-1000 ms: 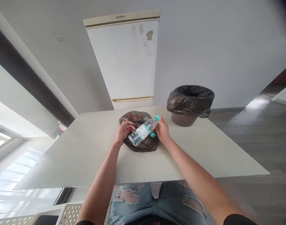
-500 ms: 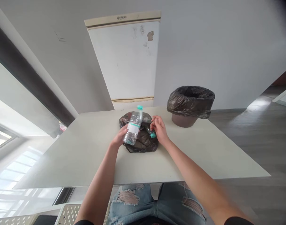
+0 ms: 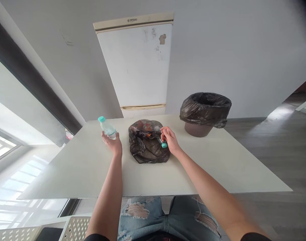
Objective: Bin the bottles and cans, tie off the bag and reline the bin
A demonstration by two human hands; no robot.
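Observation:
My left hand [image 3: 113, 144] is wrapped round a clear plastic bottle [image 3: 108, 130] with a teal cap and a pale label, held tilted over the left part of the table. A black plastic bag [image 3: 148, 150] lies open at the table's middle. Inside its mouth, reddish and orange items show through, too crumpled over to name. Closed at the bag's right edge, my right hand [image 3: 170, 139] pinches the plastic. Just below those fingers, a second teal-capped bottle [image 3: 164, 145] pokes out of the bag; most of it is hidden.
A brown bin [image 3: 197, 130] lined with a black bag stands at the table's back right. Behind the white table [image 3: 205, 170] is a white fridge [image 3: 138, 63] against a grey wall. White perforated baskets [image 3: 74, 229] sit below the table at the lower left.
My left hand has carried the bottle from above the bag out to the left, uncovering the bag's mouth. My right hand has stayed at the bag's right edge.

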